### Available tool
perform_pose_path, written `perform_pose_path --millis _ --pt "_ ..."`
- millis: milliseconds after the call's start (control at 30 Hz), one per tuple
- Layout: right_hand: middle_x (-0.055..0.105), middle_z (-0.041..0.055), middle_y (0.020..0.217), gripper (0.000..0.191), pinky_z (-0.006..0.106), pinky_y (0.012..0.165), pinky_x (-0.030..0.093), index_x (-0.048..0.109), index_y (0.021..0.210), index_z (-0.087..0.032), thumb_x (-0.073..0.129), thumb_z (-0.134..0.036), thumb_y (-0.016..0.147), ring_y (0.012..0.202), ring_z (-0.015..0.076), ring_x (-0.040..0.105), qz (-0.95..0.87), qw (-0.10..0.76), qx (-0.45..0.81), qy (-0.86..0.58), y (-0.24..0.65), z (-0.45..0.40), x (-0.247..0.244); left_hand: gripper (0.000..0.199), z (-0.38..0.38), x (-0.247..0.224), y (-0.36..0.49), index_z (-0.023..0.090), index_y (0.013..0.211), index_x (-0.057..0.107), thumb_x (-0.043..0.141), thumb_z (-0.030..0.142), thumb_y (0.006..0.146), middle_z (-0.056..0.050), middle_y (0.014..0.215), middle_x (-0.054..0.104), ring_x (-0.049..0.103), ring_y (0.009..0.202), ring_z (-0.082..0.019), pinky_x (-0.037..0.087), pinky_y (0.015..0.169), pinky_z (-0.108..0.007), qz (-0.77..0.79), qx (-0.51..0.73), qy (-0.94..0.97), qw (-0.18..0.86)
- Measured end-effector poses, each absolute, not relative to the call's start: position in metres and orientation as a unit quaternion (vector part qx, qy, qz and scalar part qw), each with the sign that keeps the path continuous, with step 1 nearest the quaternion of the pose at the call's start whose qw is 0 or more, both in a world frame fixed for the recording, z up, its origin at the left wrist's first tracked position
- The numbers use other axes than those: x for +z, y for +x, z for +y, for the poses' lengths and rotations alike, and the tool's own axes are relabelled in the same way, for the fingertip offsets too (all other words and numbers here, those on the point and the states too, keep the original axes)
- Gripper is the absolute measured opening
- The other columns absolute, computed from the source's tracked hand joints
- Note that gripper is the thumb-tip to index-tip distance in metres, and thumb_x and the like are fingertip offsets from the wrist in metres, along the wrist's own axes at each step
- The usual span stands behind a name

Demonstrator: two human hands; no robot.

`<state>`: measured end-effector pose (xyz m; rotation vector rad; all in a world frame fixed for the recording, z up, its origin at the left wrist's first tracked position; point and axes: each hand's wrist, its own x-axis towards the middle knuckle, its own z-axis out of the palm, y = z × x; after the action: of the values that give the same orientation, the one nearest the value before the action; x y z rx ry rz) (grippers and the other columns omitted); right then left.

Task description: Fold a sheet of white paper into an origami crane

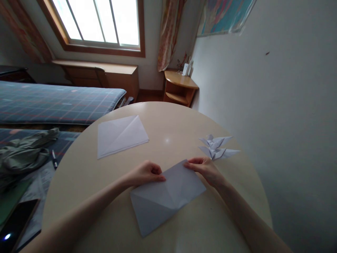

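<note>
A folded sheet of white paper [168,200], creased along its diagonals, lies tilted on the round table in front of me. My left hand [149,173] pinches its far edge, with the fingers curled and the thumb on the paper. At the far right corner, my right hand [204,168] grips the sheet between thumb and fingers. Just beyond the right hand rest two folded paper cranes [214,147], close together. Farther off to the left sits a stack of white paper sheets [122,135], the top one marked by a diagonal crease.
The round cream table [168,119] has a bed with a plaid mattress [60,103] on its left. Lower left are a dark phone [19,221] with a lit spot, a pen [54,159] and crumpled grey-green cloth [26,149]. A white wall [284,123] stands close on the right.
</note>
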<state>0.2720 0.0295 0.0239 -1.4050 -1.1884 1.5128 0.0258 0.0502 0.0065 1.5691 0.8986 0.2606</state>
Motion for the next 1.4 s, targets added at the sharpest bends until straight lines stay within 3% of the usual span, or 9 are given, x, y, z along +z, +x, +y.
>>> perform_pose_path --millis 333,500,633,700,800,900,1133,1400 --pt "0.068 0.0034 0.061 0.027 0.026 0.052 0.041 0.071 0.063 -0.016 0.079 -0.04 0.054 0.053 0.015 0.058 -0.441 0.412 0.594 -0.531 0.27 0.026 0.02 0.033 0.05 0.013 0.024 0.011 0.057 0.065 0.069 0.044 0.064 0.002 0.049 0.053 0.041 0.045 -0.007 0.029 0.043 -0.018 0.361 0.131 0.65 0.656" --pt "0.071 0.0106 0.073 0.062 0.034 0.065 0.047 0.07 0.07 -0.016 0.055 -0.075 0.059 0.072 0.0248 0.065 -0.356 0.412 0.689 -0.478 0.273 0.031 0.023 0.03 0.043 0.009 0.029 0.011 0.058 0.066 0.075 0.04 0.059 -0.001 0.051 0.058 0.047 0.045 -0.009 0.032 0.042 -0.018 0.399 0.233 0.545 0.699" --pt "0.071 0.0114 0.084 0.073 0.037 0.075 0.047 0.069 0.076 -0.018 0.044 -0.083 0.057 0.089 0.0278 0.063 -0.333 0.43 0.723 -0.426 0.263 0.03 0.022 0.03 0.036 0.005 0.04 0.011 0.057 0.065 0.077 0.038 0.056 -0.001 0.053 0.06 0.051 0.046 -0.01 0.036 0.044 -0.02 0.441 0.404 0.42 0.682" --pt "0.07 0.0131 0.09 0.07 0.038 0.076 0.047 0.068 0.078 -0.016 0.049 -0.081 0.057 0.09 0.0282 0.063 -0.346 0.409 0.736 -0.414 0.252 0.024 0.021 0.029 0.034 0.003 0.045 0.011 0.057 0.066 0.077 0.038 0.056 -0.001 0.054 0.061 0.052 0.049 -0.011 0.038 0.047 -0.02 0.451 0.458 0.417 0.642" --pt "0.069 0.0103 0.096 0.054 0.036 0.075 0.048 0.065 0.092 -0.017 0.073 -0.055 0.055 0.087 0.0263 0.063 -0.4 0.431 0.674 -0.448 0.234 0.013 0.02 0.029 0.03 0.002 0.048 0.012 0.061 0.068 0.075 0.04 0.059 -0.002 0.057 0.063 0.052 0.052 -0.011 0.04 0.05 -0.021 0.468 0.486 0.435 0.596" --pt "0.07 0.0089 0.09 0.045 0.034 0.071 0.049 0.065 0.09 -0.016 0.079 -0.04 0.054 0.078 0.0246 0.063 -0.388 0.456 0.63 -0.495 0.224 0.006 0.019 0.031 0.025 -0.001 0.05 0.012 0.064 0.069 0.072 0.044 0.063 -0.004 0.061 0.065 0.055 0.056 -0.013 0.042 0.053 -0.022 0.476 0.483 0.453 0.579" --pt "0.065 0.0036 0.059 0.027 0.026 0.05 0.043 0.065 0.06 -0.015 0.079 -0.035 0.049 0.052 0.015 0.056 -0.34 0.435 0.64 -0.535 0.231 0.011 0.016 0.036 0.025 -0.006 0.051 0.012 0.066 0.07 0.07 0.047 0.064 -0.006 0.063 0.066 0.056 0.059 -0.015 0.045 0.056 -0.024 0.498 0.496 0.45 0.551" --pt "0.066 0.003 0.056 0.024 0.024 0.046 0.041 0.068 0.057 -0.014 0.08 -0.033 0.047 0.047 0.013 0.055 -0.351 0.443 0.629 -0.533 0.236 0.016 0.014 0.038 0.028 -0.006 0.05 0.012 0.067 0.07 0.071 0.049 0.062 -0.005 0.063 0.066 0.056 0.057 -0.014 0.043 0.053 -0.023 0.501 0.493 0.437 0.562"
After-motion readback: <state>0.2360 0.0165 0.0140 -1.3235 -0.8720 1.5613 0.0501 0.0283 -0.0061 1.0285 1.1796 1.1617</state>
